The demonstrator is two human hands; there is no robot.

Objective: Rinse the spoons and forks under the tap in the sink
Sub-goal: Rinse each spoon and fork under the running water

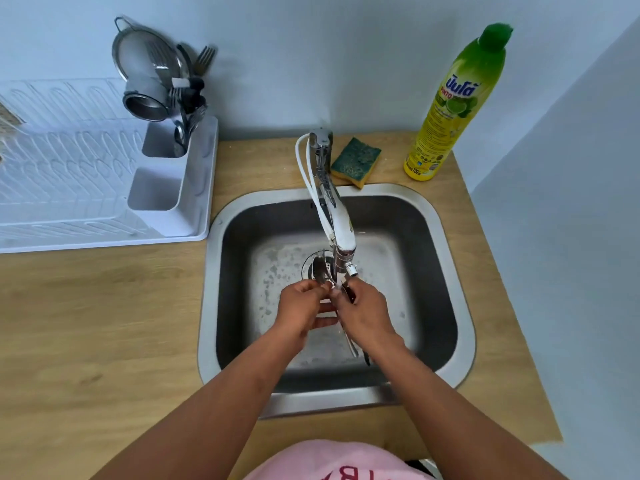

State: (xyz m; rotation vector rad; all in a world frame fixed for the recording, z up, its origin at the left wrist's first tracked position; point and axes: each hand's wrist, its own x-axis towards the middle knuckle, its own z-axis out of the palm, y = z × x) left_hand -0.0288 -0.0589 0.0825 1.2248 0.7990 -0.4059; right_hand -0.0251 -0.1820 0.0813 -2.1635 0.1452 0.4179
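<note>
Here, right grip: right hand [363,315] closed around cutlery [351,342] below the tap [341,233], handles trailing toward the body.
Left grip: left hand [301,311] pinching the utensil heads beside it.
Count: two hands, one sink [446,258], one sponge [356,161] behind the tap.

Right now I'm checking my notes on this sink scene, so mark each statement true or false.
1. Both hands, left hand and right hand, hold cutlery over the sink. True.
2. The sponge lies inside the basin. False: it sits on the counter behind the sink.
3. The dish soap bottle stands upright right of the tap. True.
4. The drying rack is right of the sink. False: it is left.
</note>
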